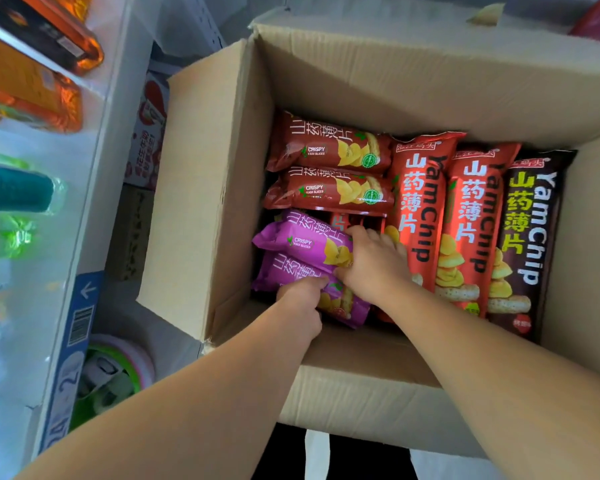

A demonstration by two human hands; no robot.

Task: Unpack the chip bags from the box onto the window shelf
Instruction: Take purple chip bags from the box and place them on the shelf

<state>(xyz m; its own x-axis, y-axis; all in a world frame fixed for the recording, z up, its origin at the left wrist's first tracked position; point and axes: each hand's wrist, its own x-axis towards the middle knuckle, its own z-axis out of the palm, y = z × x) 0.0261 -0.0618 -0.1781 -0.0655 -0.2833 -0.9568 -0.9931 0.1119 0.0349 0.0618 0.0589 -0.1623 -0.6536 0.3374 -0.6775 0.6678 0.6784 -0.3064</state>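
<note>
An open cardboard box [208,188] holds yam chip bags. Two purple bags lie at its near left: the upper purple bag [302,242] and the lower purple bag [291,271]. My left hand [302,299] grips the lower purple bag at its near edge. My right hand [374,261] curls its fingers over the right end of the upper purple bag. Behind them lie two dark red bags [329,150]. Two tall orange-red bags [420,209] and a dark brown bag [527,237] stand at the right.
A white shelf unit [94,174] on the left carries orange packets [32,88] and green and teal packs [14,188]. A blue carton [73,358] and a green-rimmed tub [115,372] sit on the floor by the box. Box flaps stand open all round.
</note>
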